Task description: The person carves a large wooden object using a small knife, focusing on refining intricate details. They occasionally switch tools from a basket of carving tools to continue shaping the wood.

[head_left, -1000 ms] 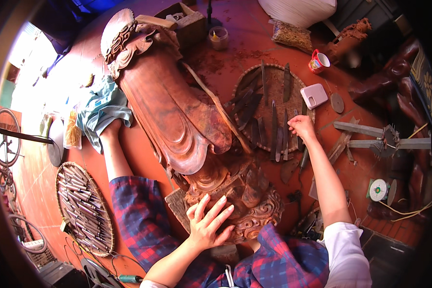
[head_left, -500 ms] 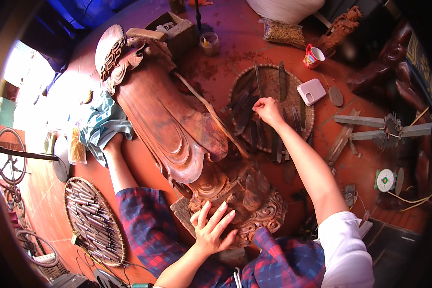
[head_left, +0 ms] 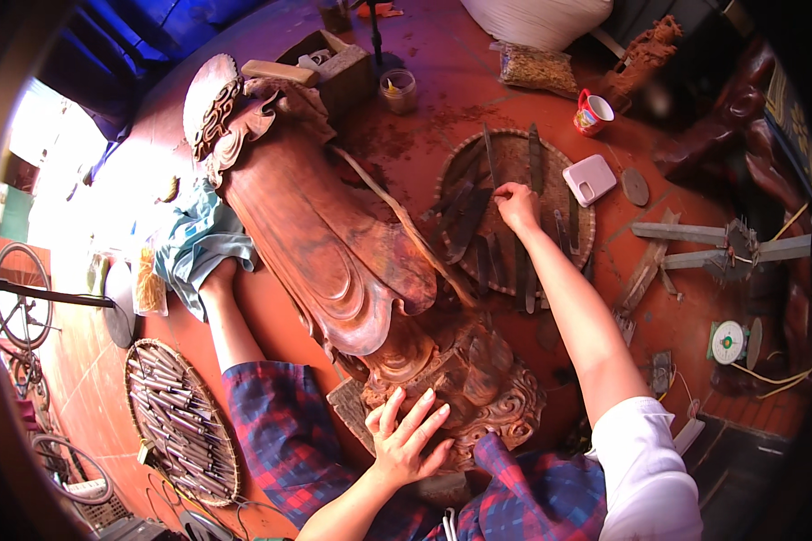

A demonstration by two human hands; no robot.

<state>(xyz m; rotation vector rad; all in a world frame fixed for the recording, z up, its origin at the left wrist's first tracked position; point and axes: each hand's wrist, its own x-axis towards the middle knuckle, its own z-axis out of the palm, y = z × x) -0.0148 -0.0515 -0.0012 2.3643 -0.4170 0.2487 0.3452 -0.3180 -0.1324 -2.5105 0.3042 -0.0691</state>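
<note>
Fingers spread, the left hand (head_left: 409, 444) rests on the base of a carved wooden statue (head_left: 302, 216) stretching out from the plaid lap (head_left: 546, 494); beside it, the right hand (head_left: 519, 210) bunches its fingertips over a woven tray (head_left: 556, 183) of dark blades (head_left: 533, 162), gripping one or not, I can't tell.

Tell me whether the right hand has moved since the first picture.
Yes: the right hand has moved left and slightly farther out, from the right side of the tray to near its middle.
</note>
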